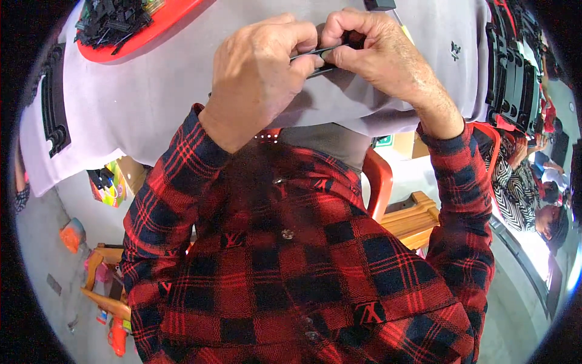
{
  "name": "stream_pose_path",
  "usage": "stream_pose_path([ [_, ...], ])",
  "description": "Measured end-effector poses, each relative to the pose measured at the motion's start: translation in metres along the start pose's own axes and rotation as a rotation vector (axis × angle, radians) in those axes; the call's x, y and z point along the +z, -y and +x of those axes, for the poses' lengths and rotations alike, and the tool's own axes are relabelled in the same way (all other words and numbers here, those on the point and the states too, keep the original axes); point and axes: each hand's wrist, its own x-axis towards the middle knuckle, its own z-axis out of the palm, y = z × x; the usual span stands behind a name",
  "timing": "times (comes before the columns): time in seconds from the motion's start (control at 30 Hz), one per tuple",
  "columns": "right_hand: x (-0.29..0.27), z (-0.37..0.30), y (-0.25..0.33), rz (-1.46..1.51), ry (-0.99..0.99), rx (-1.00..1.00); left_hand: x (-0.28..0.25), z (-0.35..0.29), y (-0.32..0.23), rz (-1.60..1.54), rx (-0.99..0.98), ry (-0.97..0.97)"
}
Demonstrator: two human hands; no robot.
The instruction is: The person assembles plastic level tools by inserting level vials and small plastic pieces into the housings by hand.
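Observation:
Both my hands meet over the cloth-covered table near its front edge. Between their fingertips is a thin black plastic strip [322, 71], mostly covered by the fingers. My left hand [257, 70] pinches its left part with thumb and forefinger. At the other end my right hand [382, 57] is closed on the strip, its thumb and curled forefinger pressed together. Whether the strip is one piece or two cannot be made out. A few small black pieces [455, 51] lie on the cloth to the right of my right hand.
A red tray [103, 56] heaped with small black plastic parts [112, 21] stands at the far left. Long black parts [53, 103] lie along the table's left edge, and more [515, 91] line the right. A black block [379, 5] sits at the back. Another person [515, 170] is at right.

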Motion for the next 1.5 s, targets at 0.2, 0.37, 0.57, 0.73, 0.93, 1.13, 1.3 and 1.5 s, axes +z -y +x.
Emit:
stream_pose_path([
  [0.2,0.004,0.001,0.005,-0.031,-0.028,-0.011,-0.001,-0.001,-0.002,0.036,0.028,-0.021],
  [0.37,0.000,-0.002,0.001,-0.020,-0.009,0.006,0.003,0.000,-0.003,0.032,0.024,-0.018],
  [0.57,0.004,0.000,0.016,0.031,-0.056,0.076,0.001,0.001,0.000,0.037,0.028,-0.002],
  [0.73,0.003,0.003,0.017,-0.051,-0.039,0.069,0.003,0.002,-0.001,0.020,-0.012,0.021],
  [0.93,0.006,0.002,0.005,-0.104,-0.077,0.040,0.003,0.006,-0.004,-0.056,-0.001,0.007],
  [1.13,0.011,0.003,0.001,-0.261,-0.169,-0.003,0.002,0.005,-0.006,-0.072,-0.015,0.036],
  [1.3,0.010,0.003,0.002,-0.312,-0.232,-0.041,0.004,0.010,-0.007,-0.065,-0.043,0.084],
  [1.5,0.013,0.003,-0.001,-0.301,-0.259,-0.005,0.004,0.011,-0.011,0.003,-0.099,0.139],
])
